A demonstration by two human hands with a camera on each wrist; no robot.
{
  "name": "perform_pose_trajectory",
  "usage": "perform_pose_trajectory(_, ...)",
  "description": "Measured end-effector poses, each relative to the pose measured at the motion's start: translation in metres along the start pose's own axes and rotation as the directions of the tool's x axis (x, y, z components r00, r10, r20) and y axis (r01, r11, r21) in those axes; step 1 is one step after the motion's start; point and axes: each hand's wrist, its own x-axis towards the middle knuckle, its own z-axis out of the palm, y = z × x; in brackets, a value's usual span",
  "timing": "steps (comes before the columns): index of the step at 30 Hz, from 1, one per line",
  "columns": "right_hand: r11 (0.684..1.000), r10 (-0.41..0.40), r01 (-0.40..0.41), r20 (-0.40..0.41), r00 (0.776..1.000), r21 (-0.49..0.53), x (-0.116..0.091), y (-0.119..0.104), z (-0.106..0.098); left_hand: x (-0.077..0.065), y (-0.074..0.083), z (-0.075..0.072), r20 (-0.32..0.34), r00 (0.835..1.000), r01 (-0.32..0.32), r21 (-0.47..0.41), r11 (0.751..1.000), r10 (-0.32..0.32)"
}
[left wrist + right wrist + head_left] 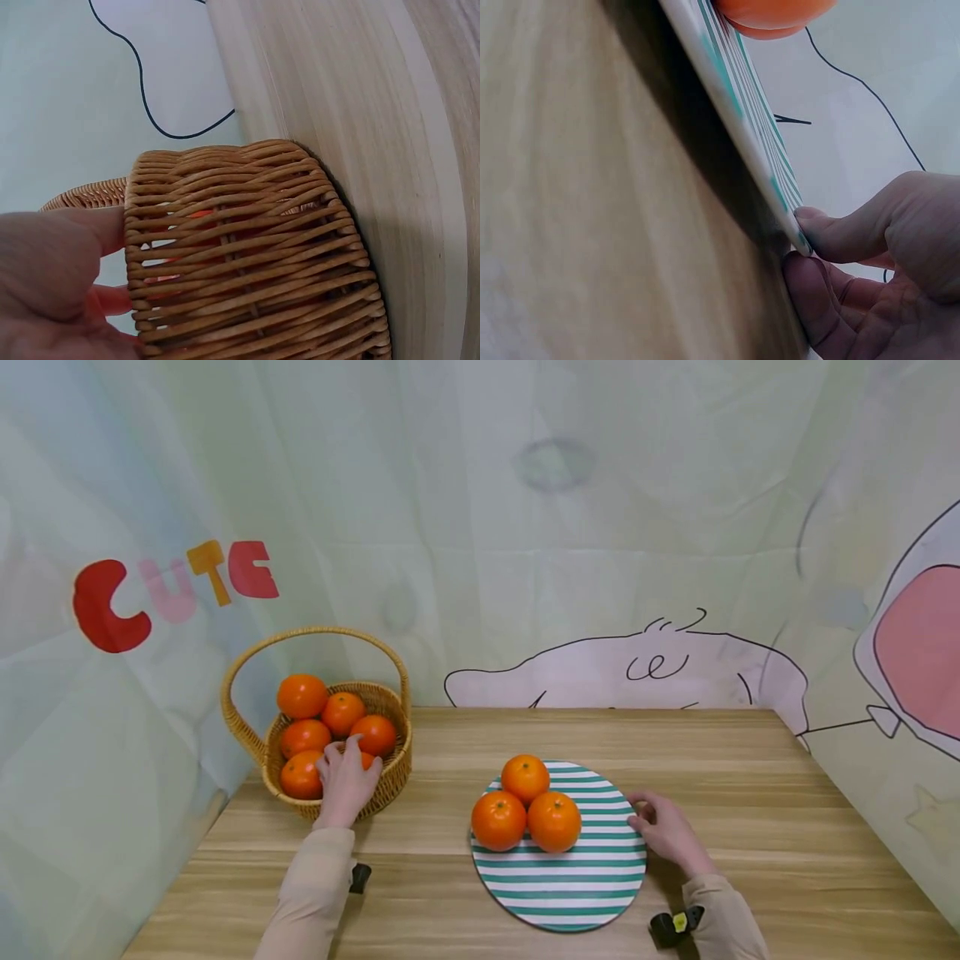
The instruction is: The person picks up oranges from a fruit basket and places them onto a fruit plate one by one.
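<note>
The left hand [348, 783] bends its fingers over a half-hidden orange [368, 761] in the wicker basket [395, 781]; the woven side blocks the wrist view, so whether they grip I cannot tell. The right hand [667, 833] pinches the striped plate [564, 888] by its edge. Three oranges [555, 821] crowd the plate's far-left part; bench [780, 839] stretches rightward.

Reads “CUTE” in large, chunky, multicoloured capitals [184, 587].
Stands on the pale green and bluish fabric backdrop [480, 560], at the left in the head view; runs from a rounded red letter C [92, 606] through a faded pale pink letter U [172, 610] and an orange-brown letter T [211, 562] to a blocky pinkish-red letter E [244, 572], and slopes upward rightward, with the C lowest and largest.
</note>
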Motion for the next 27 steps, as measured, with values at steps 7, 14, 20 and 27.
perform_pose_trajectory(7,1.000,0.000,0.000,-0.001,1.000,-0.002,0.000,0.001,0.000,0.003,-0.001,-0.002,0.062,0.997,0.046,0.028,0.999,-0.048)
perform_pose_trajectory(14,1.000,-0.003,0.003,-0.001,1.000,-0.002,0.000,0.001,0.001,0.010,-0.004,-0.004,0.146,0.984,0.096,0.054,0.994,-0.103)
perform_pose_trajectory(20,1.000,-0.010,0.010,0.000,1.000,-0.006,0.001,0.003,0.001,0.015,-0.005,-0.007,0.191,0.975,0.103,0.075,0.992,-0.116)
perform_pose_trajectory(27,1.000,-0.003,0.003,-0.001,1.000,-0.008,0.001,0.003,0.001,0.015,-0.006,-0.008,0.202,0.973,0.098,0.072,0.993,-0.110)
